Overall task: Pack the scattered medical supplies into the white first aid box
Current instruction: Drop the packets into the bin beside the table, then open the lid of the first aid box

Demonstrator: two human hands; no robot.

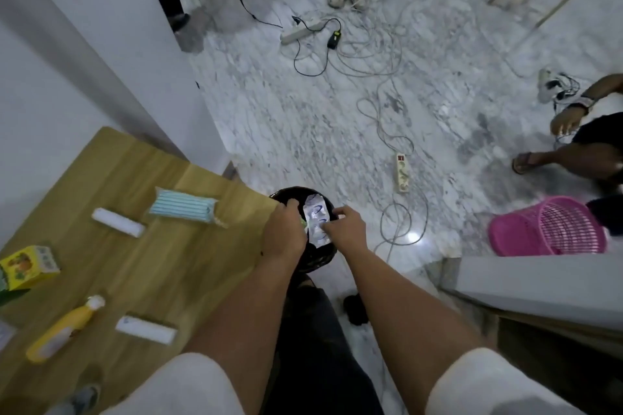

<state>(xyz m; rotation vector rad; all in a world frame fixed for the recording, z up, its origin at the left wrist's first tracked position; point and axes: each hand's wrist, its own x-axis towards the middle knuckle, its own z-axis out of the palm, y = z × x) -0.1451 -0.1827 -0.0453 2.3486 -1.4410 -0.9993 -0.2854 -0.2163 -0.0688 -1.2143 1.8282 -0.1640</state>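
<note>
Both my hands reach over a black basket [313, 258] on the floor beside the wooden table [135, 259]. My right hand [345, 229] pinches a silvery foil packet [316, 221] held over the basket. My left hand [285, 232] grips the basket's rim area next to the packet; a green scrap shows under its fingers. On the table lie a pack of blue face masks [183, 207], two white bandage rolls [118, 222] [146, 329], a yellow bottle [62, 330] and a yellow carton [28, 266]. No white first aid box is in view.
Marble floor carries tangled cables and power strips [403, 172] [300, 31]. A pink laundry basket [547, 227] lies at right near another person's leg and hand [568, 123]. A grey counter edge [539, 283] is at lower right; a white wall borders the table.
</note>
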